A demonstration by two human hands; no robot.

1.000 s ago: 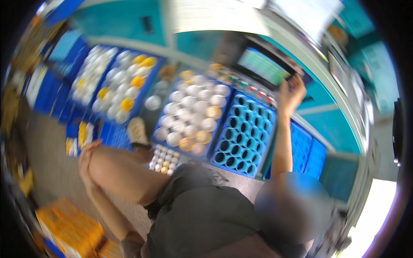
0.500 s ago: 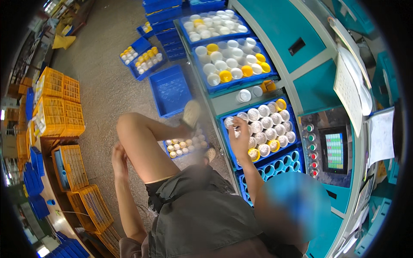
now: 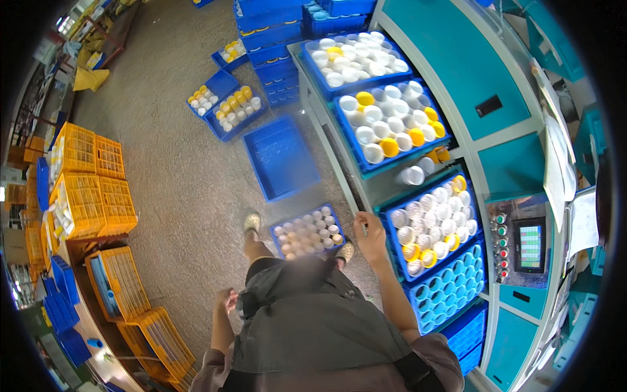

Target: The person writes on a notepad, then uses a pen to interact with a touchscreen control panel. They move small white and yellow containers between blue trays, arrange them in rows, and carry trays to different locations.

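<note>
Many white and yellow cups (image 3: pixel 429 221) fill a blue tray (image 3: pixel 450 255) on the bench (image 3: pixel 383 186).
Just beside that tray hovers the right hand (image 3: pixel 371 236), fingers loosely curled, a small gap between them and the thumb; the left hand (image 3: pixel 226 300) hangs near the hip, and I cannot tell whether its fingers are closed.

Cups (image 3: pixel 405 236) smooth plastic; floor (image 3: pixel 186 196) rough; grey garment (image 3: pixel 294 333) matt cloth
</note>
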